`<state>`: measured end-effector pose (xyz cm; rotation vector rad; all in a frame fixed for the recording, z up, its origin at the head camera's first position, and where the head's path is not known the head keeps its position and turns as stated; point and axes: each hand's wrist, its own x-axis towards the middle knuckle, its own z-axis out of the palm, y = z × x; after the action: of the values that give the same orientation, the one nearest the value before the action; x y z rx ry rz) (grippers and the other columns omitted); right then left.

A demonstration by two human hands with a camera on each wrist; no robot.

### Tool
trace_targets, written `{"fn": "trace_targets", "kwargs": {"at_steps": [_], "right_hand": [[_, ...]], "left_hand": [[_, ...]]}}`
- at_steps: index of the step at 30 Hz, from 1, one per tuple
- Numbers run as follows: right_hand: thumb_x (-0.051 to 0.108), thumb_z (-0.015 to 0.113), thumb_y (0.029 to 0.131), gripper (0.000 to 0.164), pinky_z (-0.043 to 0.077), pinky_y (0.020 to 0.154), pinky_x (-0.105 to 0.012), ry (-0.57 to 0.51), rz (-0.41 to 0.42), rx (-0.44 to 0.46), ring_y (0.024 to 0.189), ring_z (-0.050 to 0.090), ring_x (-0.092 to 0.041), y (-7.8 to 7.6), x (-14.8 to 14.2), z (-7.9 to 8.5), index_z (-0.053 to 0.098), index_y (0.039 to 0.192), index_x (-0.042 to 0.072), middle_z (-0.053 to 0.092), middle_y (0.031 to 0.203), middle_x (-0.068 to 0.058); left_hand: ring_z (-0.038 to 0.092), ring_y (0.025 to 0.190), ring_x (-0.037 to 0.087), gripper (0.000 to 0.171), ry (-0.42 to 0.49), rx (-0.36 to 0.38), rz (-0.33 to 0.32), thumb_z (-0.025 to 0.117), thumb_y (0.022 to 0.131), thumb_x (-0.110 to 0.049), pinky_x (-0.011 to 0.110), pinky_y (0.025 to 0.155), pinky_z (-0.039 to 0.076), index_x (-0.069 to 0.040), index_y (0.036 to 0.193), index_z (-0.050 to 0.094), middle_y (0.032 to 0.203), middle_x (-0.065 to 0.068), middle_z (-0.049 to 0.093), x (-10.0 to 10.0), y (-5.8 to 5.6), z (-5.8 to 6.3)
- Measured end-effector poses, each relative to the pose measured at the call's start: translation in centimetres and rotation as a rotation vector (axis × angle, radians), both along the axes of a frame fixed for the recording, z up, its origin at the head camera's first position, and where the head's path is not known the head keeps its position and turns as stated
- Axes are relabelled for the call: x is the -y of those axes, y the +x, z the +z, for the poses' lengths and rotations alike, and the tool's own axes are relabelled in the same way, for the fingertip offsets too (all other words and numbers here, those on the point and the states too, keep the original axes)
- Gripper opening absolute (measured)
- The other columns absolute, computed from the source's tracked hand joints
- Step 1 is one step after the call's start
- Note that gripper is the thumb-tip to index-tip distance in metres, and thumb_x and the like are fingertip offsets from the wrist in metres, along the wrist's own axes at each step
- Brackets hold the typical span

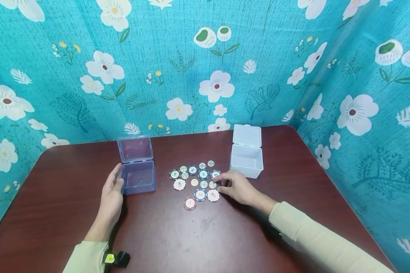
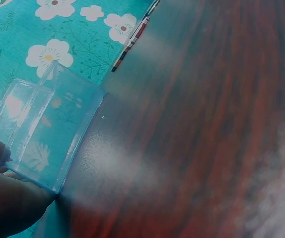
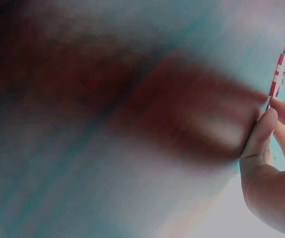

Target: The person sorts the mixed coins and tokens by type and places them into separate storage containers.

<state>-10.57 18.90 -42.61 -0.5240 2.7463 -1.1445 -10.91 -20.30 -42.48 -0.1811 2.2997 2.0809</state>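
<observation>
My left hand [image 1: 112,195] lies along the left wall of a translucent blue plastic box [image 1: 138,192], fingers fairly straight and touching it. That box, also seen at the edge of the left wrist view, has its hinged lid [image 1: 135,148] raised. Over the right side of a spread of poker chips [image 1: 203,174] reaches my right hand [image 1: 239,187]. Its index finger and thumb are apart, close to a small green-and-white chip [image 1: 212,184] and a white chip marked 100 [image 1: 213,195]. Whether the fingertips touch a chip is unclear.
A white plastic box [image 1: 247,167] with its lid up stands just behind my right hand. Closer to me lie a red chip [image 1: 190,203] and a blue chip [image 1: 200,195]. The dark wooden table [image 1: 164,235] meets a flowered teal curtain [image 1: 177,76] at the back.
</observation>
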Motion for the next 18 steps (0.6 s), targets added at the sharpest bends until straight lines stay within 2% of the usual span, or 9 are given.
{"fn": "trace_targets", "kwargs": {"at_steps": [5,11,18], "right_hand": [[0.004,0.076,0.088,0.023,0.049,0.065,-0.028,0.012,-0.007,0.007,0.074,0.053,-0.013,0.05,0.16,-0.02,0.077,0.11,0.011,0.058,0.084,0.003],[0.004,0.076,0.088,0.022,0.049,0.064,-0.028,0.023,-0.002,0.002,0.073,0.053,-0.013,-0.04,0.17,-0.07,0.077,0.109,0.012,0.057,0.083,0.004],[0.003,0.077,0.087,0.023,0.048,0.063,-0.027,0.025,0.012,-0.033,0.071,0.052,-0.011,-0.37,0.15,-0.31,0.077,0.107,0.011,0.057,0.08,0.004]], "left_hand": [[0.005,0.152,0.013,0.054,0.018,0.001,0.003,0.021,0.111,-0.011,0.037,0.122,0.007,-0.015,0.163,0.008,0.168,0.0,0.008,0.1,0.03,-0.17],[0.005,0.152,0.014,0.054,-0.004,0.007,0.012,0.021,0.111,-0.012,0.036,0.122,0.007,-0.015,0.163,0.009,0.168,0.001,0.008,0.09,0.09,-0.17],[0.006,0.153,0.018,0.054,-0.028,-0.005,0.008,0.022,0.111,-0.014,0.043,0.122,0.007,-0.013,0.163,0.009,0.168,0.004,0.008,-0.05,0.1,-0.05]]}}
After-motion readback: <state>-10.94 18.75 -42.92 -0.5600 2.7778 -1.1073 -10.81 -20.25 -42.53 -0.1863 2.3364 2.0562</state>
